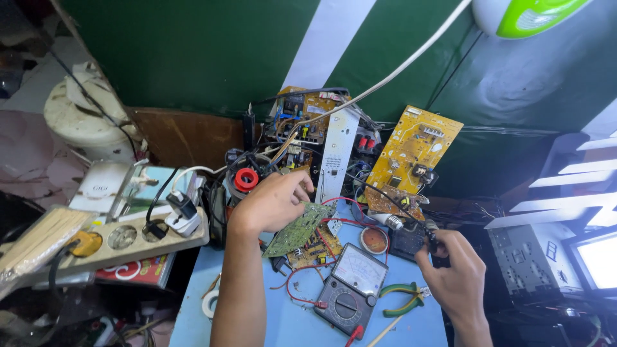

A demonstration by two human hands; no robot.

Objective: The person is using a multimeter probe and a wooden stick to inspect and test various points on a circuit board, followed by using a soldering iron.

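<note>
My left hand [273,202] grips a green circuit board [301,228] by its upper edge and holds it tilted above the blue tabletop [295,324]. My right hand [453,273] is closed on a small black part [434,245] with a cord, next to a black box [406,243]. An analog multimeter [350,289] with red leads lies between the hands. Green-handled pliers [402,300] lie just left of my right hand.
Yellow circuit boards [414,151] and tangled wires lean against the green wall behind. A red tape roll [246,180] sits by my left hand. A power strip [128,234] with plugs lies to the left. A grey device [530,257] stands at the right.
</note>
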